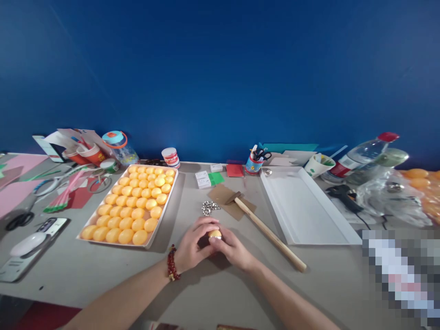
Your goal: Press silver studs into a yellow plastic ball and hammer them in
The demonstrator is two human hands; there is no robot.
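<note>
My left hand [195, 243] and my right hand [235, 247] meet at the middle of the table, fingers closed round one orange ping-pong ball [215, 233]. A shiny silver band or rim shows on the ball's lower part, under my right thumb; the rest is hidden by my fingers. Just beyond my hands lies a heap of small shiny silver pieces [209, 207], too small to tell their kind. To the right, a hammer [271, 233] with a wooden handle rests with its head on brown sheets [223, 197]. A white tray [148, 243] at left holds rows of orange balls.
A shallow white tray [309, 206] lies at right, a small silver piece [267, 172] at its far corner. Behind stand a white-and-red tub [171, 158], a pen cup [253, 164] and small boxes [202, 179]. A glue gun [345, 198] and bottle [360, 156] are far right; phone [51, 224], scissors [20, 220] left.
</note>
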